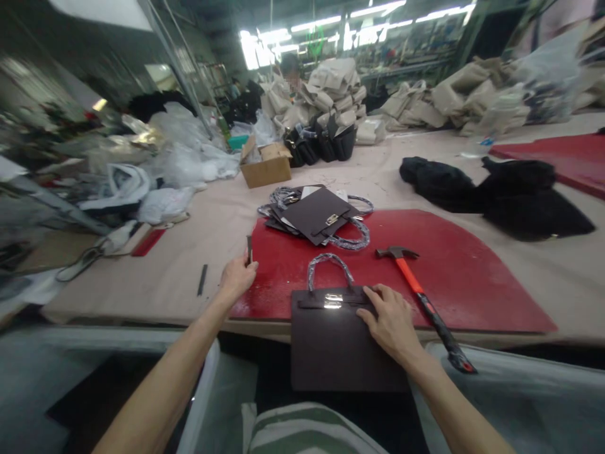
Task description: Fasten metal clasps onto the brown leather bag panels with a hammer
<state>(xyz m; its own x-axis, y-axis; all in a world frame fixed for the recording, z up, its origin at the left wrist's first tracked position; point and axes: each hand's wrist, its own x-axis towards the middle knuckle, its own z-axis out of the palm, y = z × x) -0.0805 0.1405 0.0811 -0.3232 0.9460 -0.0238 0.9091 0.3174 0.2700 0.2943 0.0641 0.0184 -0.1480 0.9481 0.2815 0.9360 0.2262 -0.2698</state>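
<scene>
A dark brown handbag front panel [347, 350] hangs partly over the table's front edge. It has a plastic-wrapped handle [326, 260] and a shiny metal clasp [333, 301]. My right hand [388, 315] lies on its upper right corner with the fingers apart. To the left, my left hand [237, 275] is closed around a short upright metal tool [249, 247], whose exact kind I cannot make out. Right of the panel lies a claw hammer [416, 284] with a red and black handle, its end jutting past the table edge.
More brown panels with wrapped handles [316, 214] are piled on the red board [463, 271]. A dark strip [202, 280] lies at left. Behind stand a cardboard box [266, 165] and black bags [326, 140]. Black cloth-like items [524, 195] lie at right.
</scene>
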